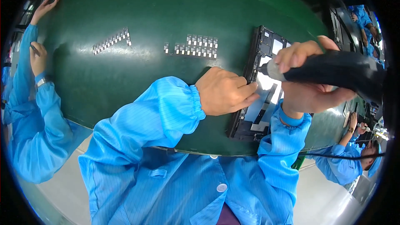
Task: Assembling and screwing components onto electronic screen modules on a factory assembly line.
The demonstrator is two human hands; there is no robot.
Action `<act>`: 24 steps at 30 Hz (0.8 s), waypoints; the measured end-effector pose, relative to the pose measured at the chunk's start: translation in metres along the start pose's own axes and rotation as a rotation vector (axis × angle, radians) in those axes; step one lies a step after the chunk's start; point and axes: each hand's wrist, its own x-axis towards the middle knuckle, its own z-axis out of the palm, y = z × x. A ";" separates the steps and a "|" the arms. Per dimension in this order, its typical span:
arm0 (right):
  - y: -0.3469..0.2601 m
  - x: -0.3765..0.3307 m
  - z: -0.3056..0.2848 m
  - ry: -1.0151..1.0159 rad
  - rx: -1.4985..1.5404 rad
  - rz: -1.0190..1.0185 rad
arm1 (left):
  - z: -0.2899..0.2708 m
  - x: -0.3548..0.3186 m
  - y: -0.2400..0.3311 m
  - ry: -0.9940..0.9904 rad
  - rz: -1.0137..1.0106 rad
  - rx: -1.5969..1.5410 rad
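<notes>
Green surface (125, 79): left hand (223, 91), fingers flat, presses the open device frame (260, 100); right hand (306, 79) has its grip closed around a black electric screwdriver (337, 73).

You are on an electronics assembly line in a factory: a long green bench (137, 0) carries rows of small metal parts (196, 46) and an opened device chassis (260, 96), and co-workers (29, 100) beside you wear blue cleanroom smocks.
</notes>
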 end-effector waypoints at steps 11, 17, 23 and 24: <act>-0.010 0.004 -0.014 0.106 0.088 -0.042 | -0.001 0.000 0.006 -0.023 -0.067 0.016; -0.012 0.001 -0.025 0.086 0.068 -0.092 | -0.005 0.001 0.014 -0.135 -0.222 0.171; -0.023 0.009 -0.027 0.125 0.051 -0.111 | -0.001 0.002 0.038 -0.120 0.272 -0.003; -0.035 0.011 -0.026 0.130 0.006 -0.138 | -0.002 0.003 0.056 -0.257 0.309 -0.002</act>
